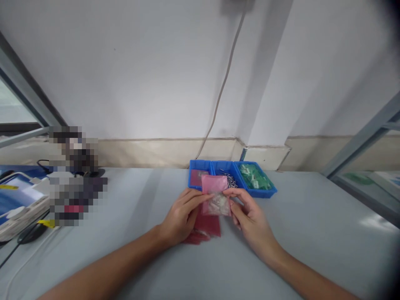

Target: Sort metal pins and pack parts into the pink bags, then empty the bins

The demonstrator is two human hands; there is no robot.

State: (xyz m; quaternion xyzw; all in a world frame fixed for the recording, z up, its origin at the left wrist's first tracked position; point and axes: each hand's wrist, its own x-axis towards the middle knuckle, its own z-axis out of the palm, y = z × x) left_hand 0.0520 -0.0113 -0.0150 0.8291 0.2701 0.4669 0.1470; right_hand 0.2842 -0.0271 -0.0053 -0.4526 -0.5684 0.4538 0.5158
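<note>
Head view: left hand (183, 214) and right hand (251, 223), grip of each pinching opposite sides of pink bag (214, 182), held above flat red pieces (211, 225) on desk (312, 221), near blue bins (263, 194). Bag probably light, limp, slippery; side edges seem best hold. Wrists angled inward, forearms converging from lower corners.

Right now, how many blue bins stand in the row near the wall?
3, side by side: left bin holding reddish pieces, middle bin holding metal pieces, right bin holding green packets. None seems hidden.

Thin cable (223, 84) down white wall (140, 75); grey strut (362, 141) far right.
</note>
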